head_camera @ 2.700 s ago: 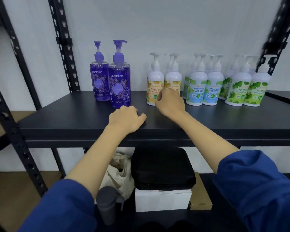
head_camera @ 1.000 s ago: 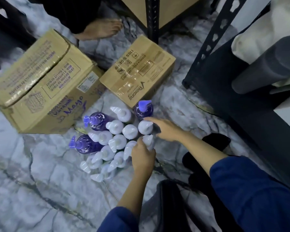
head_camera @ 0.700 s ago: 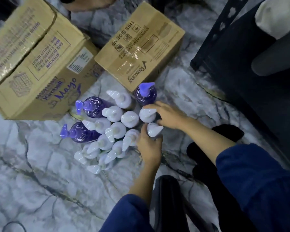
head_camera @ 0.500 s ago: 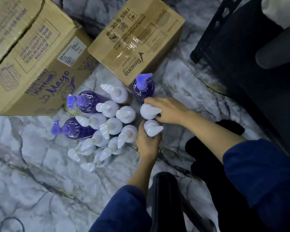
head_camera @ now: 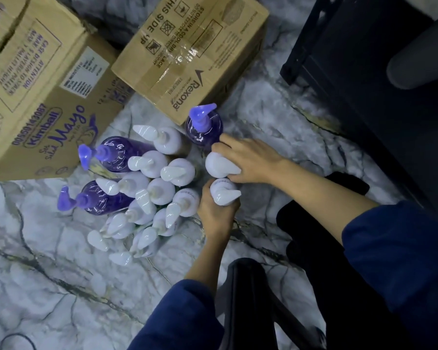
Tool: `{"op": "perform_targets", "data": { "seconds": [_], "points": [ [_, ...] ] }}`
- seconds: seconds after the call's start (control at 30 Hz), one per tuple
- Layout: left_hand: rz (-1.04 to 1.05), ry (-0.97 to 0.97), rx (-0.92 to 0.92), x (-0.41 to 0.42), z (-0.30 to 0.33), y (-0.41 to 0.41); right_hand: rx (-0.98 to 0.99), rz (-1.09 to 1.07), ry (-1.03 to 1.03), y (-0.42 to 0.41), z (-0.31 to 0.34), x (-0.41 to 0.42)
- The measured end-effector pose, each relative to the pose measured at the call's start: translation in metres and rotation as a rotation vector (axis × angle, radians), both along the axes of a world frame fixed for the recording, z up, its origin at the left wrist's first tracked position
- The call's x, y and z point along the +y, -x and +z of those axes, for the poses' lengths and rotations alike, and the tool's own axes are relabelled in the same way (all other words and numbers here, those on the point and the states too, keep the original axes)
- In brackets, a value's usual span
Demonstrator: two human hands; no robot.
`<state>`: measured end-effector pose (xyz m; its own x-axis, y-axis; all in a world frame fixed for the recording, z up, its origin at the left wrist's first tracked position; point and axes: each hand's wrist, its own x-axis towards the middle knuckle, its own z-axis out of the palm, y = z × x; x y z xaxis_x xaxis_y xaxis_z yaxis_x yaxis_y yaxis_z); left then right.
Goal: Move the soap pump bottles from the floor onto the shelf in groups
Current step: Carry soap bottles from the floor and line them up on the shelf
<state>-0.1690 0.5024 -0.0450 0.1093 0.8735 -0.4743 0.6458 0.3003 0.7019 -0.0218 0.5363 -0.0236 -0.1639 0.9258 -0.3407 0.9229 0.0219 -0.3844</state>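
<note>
A: From the head camera, what stands on the grey-veined marble floor?

B: A tight cluster of white plastic pump bottles, with three purple translucent pump bottles: one at twelve o'clock of the cluster and two at nine o'clock.

A: And the hands?

B: The left hand comes up from six o'clock, fingers curled round the nearer white pump bottle at the cluster's three o'clock edge. The right hand reaches in from three o'clock and is wrapped round the neighbouring white pump bottle just beyond; its fingertips lie beside the purple one at twelve. Both bottles are upright among the rest; I cannot tell whether they have left the floor.

A: Around them?

B: A brown cardboard box printed "Rexona" at twelve o'clock, just beside the purple bottle, a larger brown "Mayo" carton at ten, and the black metal shelf frame at two. Both forearms emerge from blue sleeves.
</note>
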Motion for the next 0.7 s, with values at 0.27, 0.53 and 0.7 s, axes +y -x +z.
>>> {"op": "perform_targets", "data": {
  "seconds": [0.27,0.53,0.7],
  "points": [
    [-0.082,0.003,-0.063,0.004,-0.001,-0.001,0.290,-0.126,0.075,0.000,-0.013,-0.009],
    [-0.233,0.036,0.009,0.014,-0.007,-0.012,0.249,-0.199,0.001,-0.025,-0.008,-0.013],
    [-0.334,0.038,-0.004,0.022,-0.014,-0.040,0.288,-0.365,-0.019,-0.049,-0.009,-0.021]
  ]
}}
